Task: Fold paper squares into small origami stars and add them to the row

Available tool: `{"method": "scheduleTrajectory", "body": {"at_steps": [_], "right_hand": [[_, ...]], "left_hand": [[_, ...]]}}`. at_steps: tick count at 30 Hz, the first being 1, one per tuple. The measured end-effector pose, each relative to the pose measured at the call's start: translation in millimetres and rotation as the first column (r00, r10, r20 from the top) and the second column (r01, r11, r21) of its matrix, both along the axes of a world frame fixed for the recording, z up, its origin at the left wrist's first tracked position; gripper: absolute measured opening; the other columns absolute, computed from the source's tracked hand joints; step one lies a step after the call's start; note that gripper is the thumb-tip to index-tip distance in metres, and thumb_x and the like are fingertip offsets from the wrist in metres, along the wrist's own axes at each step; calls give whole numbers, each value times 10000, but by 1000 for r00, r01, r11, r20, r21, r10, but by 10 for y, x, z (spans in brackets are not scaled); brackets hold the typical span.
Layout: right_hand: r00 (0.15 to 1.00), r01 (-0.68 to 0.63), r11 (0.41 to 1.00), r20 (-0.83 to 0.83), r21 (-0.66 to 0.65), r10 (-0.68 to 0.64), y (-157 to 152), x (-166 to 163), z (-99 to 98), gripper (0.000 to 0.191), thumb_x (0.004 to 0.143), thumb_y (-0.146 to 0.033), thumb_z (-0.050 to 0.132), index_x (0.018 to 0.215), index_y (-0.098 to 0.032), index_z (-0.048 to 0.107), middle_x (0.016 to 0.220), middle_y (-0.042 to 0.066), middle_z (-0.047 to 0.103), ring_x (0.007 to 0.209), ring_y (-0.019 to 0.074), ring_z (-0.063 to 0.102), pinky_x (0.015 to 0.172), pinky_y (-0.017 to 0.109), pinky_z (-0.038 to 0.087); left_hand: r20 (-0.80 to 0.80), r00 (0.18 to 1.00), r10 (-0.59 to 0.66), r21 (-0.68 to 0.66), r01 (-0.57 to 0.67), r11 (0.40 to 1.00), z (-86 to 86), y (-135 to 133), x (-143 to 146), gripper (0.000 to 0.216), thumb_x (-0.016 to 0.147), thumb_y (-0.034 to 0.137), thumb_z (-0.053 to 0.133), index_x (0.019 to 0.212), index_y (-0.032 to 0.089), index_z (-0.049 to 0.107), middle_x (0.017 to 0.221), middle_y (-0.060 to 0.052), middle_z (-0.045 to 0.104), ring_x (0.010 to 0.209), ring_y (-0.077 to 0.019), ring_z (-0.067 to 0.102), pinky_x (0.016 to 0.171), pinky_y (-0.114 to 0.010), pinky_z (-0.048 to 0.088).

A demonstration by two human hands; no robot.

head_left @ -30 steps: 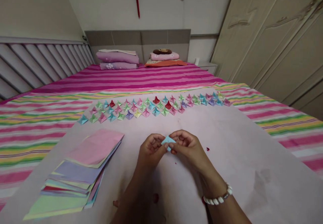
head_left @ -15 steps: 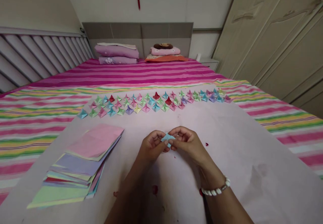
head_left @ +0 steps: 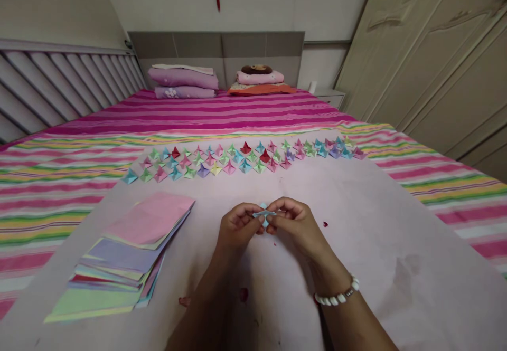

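Observation:
Between my two hands is a small light-blue folded paper piece (head_left: 264, 213), pinched at its left and right corners above the pale sheet. My left hand (head_left: 240, 227) grips its left side with thumb and fingers. On the opposite side my right hand (head_left: 291, 218) pinches it the same way, a white beaded bracelet (head_left: 336, 299) round that wrist. The paper's top point stands up behind its middle fold, and a lower point shows between my thumbs. Beyond my hands, several folded paper boats (head_left: 245, 166) in many colours stand in rows.
A fanned stack of coloured paper sheets (head_left: 150, 219) lies to the left on the pale sheet (head_left: 356, 224). Small red scraps (head_left: 243, 294) are scattered near my arms. Folded bedding (head_left: 184, 79) sits by the headboard (head_left: 198, 45); a wardrobe (head_left: 435, 66) stands at the right.
The blue paper has opened from a flatter diamond into a shape with a raised top point and a middle ridge. Both hands keep their pinch in nearly the same place.

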State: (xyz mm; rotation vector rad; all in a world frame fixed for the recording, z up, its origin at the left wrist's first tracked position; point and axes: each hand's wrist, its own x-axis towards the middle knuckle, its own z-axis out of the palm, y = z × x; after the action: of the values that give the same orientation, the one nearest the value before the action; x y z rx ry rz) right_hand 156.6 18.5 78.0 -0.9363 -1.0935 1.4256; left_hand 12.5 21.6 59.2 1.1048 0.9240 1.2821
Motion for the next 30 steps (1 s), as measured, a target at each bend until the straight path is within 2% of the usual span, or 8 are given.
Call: {"method": "scheduleTrajectory", "body": {"at_steps": [8, 12, 17, 20, 23, 25, 27, 30], "right_hand": [[995, 28, 999, -97, 34, -25, 9, -20, -21, 46, 589, -141, 697, 613, -172, 673, 539, -12, 665, 454, 114, 592, 497, 229, 481], [998, 39, 996, -47, 76, -35, 11, -15, -12, 55, 597, -123, 680, 620, -174, 672, 570, -13, 664, 479, 110, 595, 506, 224, 478], [1000, 4, 993, 0, 118, -4, -12, -10, 4, 34, 643, -161, 673, 673, -176, 668, 590, -7, 660, 523, 123, 606, 538, 247, 482], [1000, -20, 994, 4, 104, 20, -15, 0, -9, 140, 671, -203, 705, 802, -178, 662, 573, -16, 647, 547, 130, 606, 561, 256, 477], [999, -4, 998, -35, 64, 6, 6, 5, -31, 366, 600, -226, 801, 928, -191, 644, 643, -24, 661, 560, 125, 605, 557, 250, 471], [999, -1, 999, -38, 35, 2, 23, 6, -40, 370, 568, -254, 833, 887, -179, 662, 647, -17, 664, 552, 117, 595, 554, 245, 466], [1000, -11, 1000, -27, 2, 11, 31, 7, -37, 282, 575, -300, 834, 765, -162, 678, 593, -9, 654, 531, 114, 577, 553, 247, 461], [999, 9, 1000, -33, -28, -9, 27, 10, -17, 258, 571, -337, 833, 659, -156, 672, 555, -3, 646, 522, 114, 561, 552, 249, 451]], "left_hand": [[97, 993, -68, 18, 66, 998, -3, -22, -17, 39, 693, 181, 689, 730, 176, 702, 587, 15, 657, 572, -103, 592, 604, -231, 468], [69, 996, -59, 13, 58, 998, -18, -13, -17, 106, 735, 263, 679, 746, 160, 698, 583, 4, 655, 581, -112, 598, 605, -238, 469], [75, 997, -18, 23, 16, 1000, -30, 3, 22, 167, 651, 253, 769, 713, 150, 653, 548, 14, 645, 532, -103, 590, 557, -221, 460], [105, 994, -8, 35, 4, 999, -34, 6, 32, 200, 649, 239, 773, 756, 152, 627, 564, 22, 641, 543, -98, 597, 567, -214, 465], [124, 992, 16, 50, -22, 999, -42, 13, 23, 283, 627, 227, 790, 823, 157, 599, 653, 12, 664, 580, -101, 613, 587, -217, 477], [120, 992, 30, 55, -37, 998, -48, 22, 15, 370, 613, 220, 801, 913, 163, 592, 682, 10, 670, 605, -111, 624, 608, -229, 488], [107, 994, 33, 42, -38, 998, -50, 29, 11, 455, 609, 229, 805, 1005, 166, 590, 674, 13, 670, 619, -120, 631, 625, -240, 493], [91, 996, 16, -7, -15, 1000, -36, 26, 17, 421, 605, 273, 807, 974, 153, 644, 699, -11, 692, 649, -132, 636, 650, -253, 494]]}}
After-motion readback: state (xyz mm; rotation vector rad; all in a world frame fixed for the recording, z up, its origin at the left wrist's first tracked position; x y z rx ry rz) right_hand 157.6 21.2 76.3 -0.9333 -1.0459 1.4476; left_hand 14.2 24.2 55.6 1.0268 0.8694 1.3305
